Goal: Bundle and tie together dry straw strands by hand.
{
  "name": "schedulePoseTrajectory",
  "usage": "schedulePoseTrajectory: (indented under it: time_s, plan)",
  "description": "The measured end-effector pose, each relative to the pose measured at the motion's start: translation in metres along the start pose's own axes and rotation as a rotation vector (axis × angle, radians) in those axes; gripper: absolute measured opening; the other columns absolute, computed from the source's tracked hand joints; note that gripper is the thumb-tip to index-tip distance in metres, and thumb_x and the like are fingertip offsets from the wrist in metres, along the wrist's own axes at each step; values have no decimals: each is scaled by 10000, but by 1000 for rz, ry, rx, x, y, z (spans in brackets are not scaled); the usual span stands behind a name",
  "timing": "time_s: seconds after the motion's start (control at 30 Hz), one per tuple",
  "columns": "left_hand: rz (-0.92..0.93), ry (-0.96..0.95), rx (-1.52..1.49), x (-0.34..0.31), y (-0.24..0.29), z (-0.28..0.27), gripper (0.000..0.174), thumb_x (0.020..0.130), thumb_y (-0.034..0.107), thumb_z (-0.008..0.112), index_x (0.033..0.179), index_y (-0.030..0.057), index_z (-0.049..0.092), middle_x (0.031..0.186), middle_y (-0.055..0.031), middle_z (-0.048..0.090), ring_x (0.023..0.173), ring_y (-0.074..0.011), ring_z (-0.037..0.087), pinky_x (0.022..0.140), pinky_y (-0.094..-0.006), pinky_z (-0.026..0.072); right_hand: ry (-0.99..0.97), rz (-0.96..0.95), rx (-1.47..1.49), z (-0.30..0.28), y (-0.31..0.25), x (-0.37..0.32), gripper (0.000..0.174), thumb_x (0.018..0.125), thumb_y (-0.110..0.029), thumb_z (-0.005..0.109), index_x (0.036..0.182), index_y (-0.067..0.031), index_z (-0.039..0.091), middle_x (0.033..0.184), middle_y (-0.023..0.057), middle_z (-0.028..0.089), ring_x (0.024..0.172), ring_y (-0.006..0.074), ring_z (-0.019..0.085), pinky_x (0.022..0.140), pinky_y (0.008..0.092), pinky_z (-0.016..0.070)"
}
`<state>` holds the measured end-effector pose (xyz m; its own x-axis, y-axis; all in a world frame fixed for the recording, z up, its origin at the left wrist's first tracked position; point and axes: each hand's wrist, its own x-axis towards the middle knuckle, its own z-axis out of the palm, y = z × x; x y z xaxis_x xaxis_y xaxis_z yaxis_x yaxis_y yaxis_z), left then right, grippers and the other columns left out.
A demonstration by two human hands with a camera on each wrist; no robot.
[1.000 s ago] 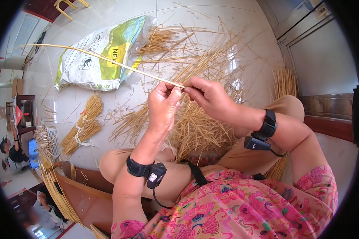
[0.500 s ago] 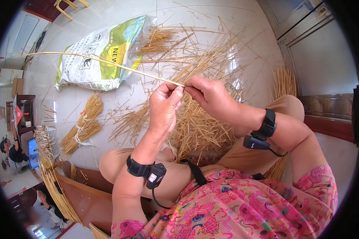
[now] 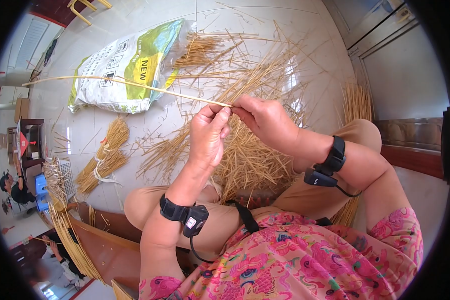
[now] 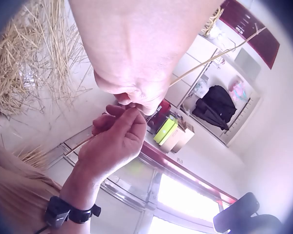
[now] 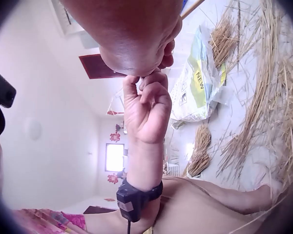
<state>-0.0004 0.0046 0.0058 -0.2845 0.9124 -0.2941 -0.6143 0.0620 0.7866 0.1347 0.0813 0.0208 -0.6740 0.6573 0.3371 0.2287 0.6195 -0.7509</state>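
A long pale straw stalk (image 3: pixel 185 95) runs leftward from the two hands, across the front of a printed white and green bag (image 3: pixel 130 70). Near its right end the left hand (image 3: pixel 207 135) pinches it between thumb and fingers. Right beside that, the right hand (image 3: pixel 267 120) pinches the stalk's end, the fingertips of both hands close together. In the left wrist view the stalk (image 4: pixel 210 59) sticks out past the left hand (image 4: pixel 132 58), with the right hand (image 4: pixel 112 141) below. The right wrist view shows the left hand (image 5: pixel 149 112) under the right hand (image 5: pixel 132 34); their fingertips hide the stalk's end.
Loose straw (image 3: pixel 255 160) is heaped on the tiled floor below the hands. Left of it lies a tied straw bundle (image 3: pixel 104 157). More straw (image 3: pixel 357 102) stands by the metal cabinet (image 3: pixel 405 75) at right. A seated person (image 3: pixel 19 187) is at the far left.
The stalk's far left end has swung downward across the bag in the head view. Both hands keep their pinch, the left one shifted very slightly to the right.
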Motion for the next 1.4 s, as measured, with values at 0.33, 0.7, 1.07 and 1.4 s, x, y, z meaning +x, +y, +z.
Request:
schedulePoseTrajectory:
  time_s: [0.33, 0.7, 1.07, 1.4]
  plan:
    - [-23, 34, 16, -2, -3, 0, 94, 850, 29, 535, 922, 30, 595, 730, 57, 496, 564, -6, 358, 465, -156, 303, -50, -30, -109, 4, 4, -5, 94, 827, -50, 614, 901, -22, 564, 708, 163, 614, 618, 334, 615, 501, 374, 484]
    - [63, 30, 108, -1, -5, -4, 52, 852, 15, 560, 895, 41, 548, 775, 11, 528, 584, -27, 407, 512, -168, 341, -128, 132, 39, 7, 1, -3, 94, 880, -111, 548, 873, -18, 543, 621, 148, 590, 544, 293, 611, 474, 385, 478]
    - [239, 230, 383, 16, 14, -20, 42, 835, 33, 567, 864, 36, 538, 712, 21, 498, 535, -25, 372, 458, -172, 309, -269, 540, 521, -6, -13, 4, 163, 951, -113, 451, 896, 12, 542, 665, 50, 596, 476, 83, 539, 429, 224, 421]
    - [-29, -4, 432, 6, 17, -12, 165, 821, 119, 666, 913, 21, 570, 737, -3, 573, 590, -26, 458, 486, -165, 352, -191, 538, 558, -9, -13, 4, 159, 947, -114, 465, 893, 15, 541, 670, 48, 603, 511, 84, 555, 458, 236, 432]
